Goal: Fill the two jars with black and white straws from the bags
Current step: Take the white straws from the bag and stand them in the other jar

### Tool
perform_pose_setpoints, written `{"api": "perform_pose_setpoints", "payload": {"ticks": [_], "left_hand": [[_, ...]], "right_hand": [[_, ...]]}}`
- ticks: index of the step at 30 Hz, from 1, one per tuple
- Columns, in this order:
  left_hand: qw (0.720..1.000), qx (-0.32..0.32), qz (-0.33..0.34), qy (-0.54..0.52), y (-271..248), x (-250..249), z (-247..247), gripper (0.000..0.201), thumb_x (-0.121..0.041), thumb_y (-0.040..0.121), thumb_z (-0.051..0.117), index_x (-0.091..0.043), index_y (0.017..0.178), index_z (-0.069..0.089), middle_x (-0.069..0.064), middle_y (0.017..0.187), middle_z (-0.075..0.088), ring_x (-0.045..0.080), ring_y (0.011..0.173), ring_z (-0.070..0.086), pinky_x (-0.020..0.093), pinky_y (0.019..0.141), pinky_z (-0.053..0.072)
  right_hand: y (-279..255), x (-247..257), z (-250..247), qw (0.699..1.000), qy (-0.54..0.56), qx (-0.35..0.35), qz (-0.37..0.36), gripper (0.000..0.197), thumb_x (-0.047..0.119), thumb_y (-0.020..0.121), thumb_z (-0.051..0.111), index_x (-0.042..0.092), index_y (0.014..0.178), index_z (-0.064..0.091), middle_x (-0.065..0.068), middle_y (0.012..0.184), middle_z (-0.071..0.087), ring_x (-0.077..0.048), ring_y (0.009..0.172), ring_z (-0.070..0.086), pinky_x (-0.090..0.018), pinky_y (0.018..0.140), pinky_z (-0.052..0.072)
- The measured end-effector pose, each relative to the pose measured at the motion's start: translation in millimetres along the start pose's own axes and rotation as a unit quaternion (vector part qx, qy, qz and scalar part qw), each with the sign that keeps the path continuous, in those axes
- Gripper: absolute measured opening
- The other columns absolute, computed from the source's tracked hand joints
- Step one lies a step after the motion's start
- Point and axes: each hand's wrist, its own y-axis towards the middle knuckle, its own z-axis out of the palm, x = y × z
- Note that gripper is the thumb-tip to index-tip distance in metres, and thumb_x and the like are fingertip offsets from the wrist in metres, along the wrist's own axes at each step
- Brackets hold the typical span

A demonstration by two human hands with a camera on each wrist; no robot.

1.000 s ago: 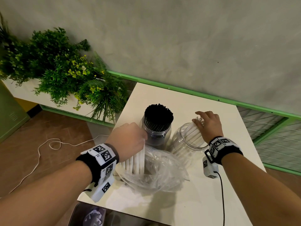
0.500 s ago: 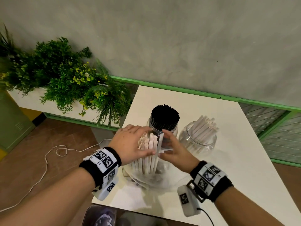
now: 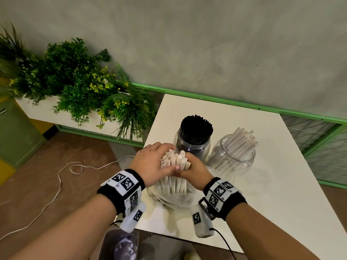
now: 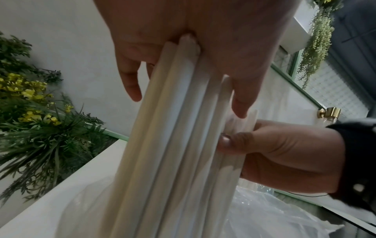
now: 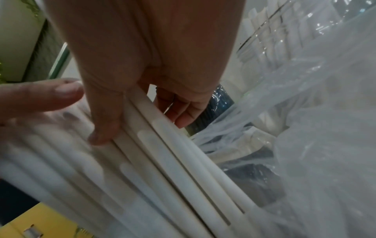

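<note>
A bundle of white straws (image 3: 173, 182) stands upright, its lower ends still inside a clear plastic bag (image 3: 170, 200) at the table's near left. My left hand (image 3: 159, 162) wraps the bundle's top from the left. My right hand (image 3: 189, 166) grips it from the right, thumb pressed on the straws (image 5: 162, 153). The left wrist view shows my fingers (image 4: 132, 90) curled round the straws (image 4: 173, 145). Just behind stands a glass jar packed with black straws (image 3: 195, 132). To its right is a glass jar (image 3: 234, 162) holding several white straws that lean right.
The white table (image 3: 272, 184) stands against a grey wall with a green rail (image 3: 225, 103). A planter of green plants (image 3: 78, 87) is to the left. A white cable (image 3: 62, 177) lies on the floor. A bin (image 3: 122, 244) sits below the table's near edge.
My right hand left the white-straw jar and came across to grip the bundle. My left hand has raised the white straws higher out of the bag.
</note>
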Motion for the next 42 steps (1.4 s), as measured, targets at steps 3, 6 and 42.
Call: {"api": "perform_pose_setpoints", "payload": {"ticks": [3, 6, 42], "left_hand": [[1.0, -0.013, 0.001, 0.005, 1, -1, 3, 0.053, -0.068, 0.07, 0.036, -0.042, 0.114, 0.051, -0.01, 0.104, 0.051, 0.015, 0.099, 0.051, 0.037, 0.085, 0.045], [1.0, -0.017, 0.003, 0.015, 0, 2, 5, 0.053, -0.067, 0.073, 0.034, -0.036, 0.11, 0.056, -0.009, 0.102, 0.051, 0.016, 0.097, 0.051, 0.034, 0.083, 0.044], [0.998, -0.019, 0.016, 0.055, -1, -2, 8, 0.057, -0.057, 0.077, 0.027, -0.027, 0.111, 0.061, -0.003, 0.101, 0.055, 0.022, 0.093, 0.052, 0.032, 0.086, 0.037]], "right_hand": [[0, -5, 2, 1.0, 0.006, -0.019, 0.017, 0.038, 0.026, 0.062, 0.083, 0.03, 0.096, 0.066, -0.011, 0.102, 0.068, -0.025, 0.097, 0.066, -0.047, 0.088, 0.054], [-3, -9, 2, 0.999, 0.019, -0.029, 0.019, 0.032, 0.008, 0.073, 0.08, 0.014, 0.101, 0.065, -0.008, 0.098, 0.07, -0.02, 0.093, 0.066, -0.043, 0.087, 0.054], [-26, 4, 10, 0.916, -0.139, -0.32, -0.199, 0.058, 0.001, 0.083, 0.052, 0.035, 0.128, 0.04, 0.002, 0.115, 0.044, -0.028, 0.102, 0.055, -0.044, 0.089, 0.049]]}}
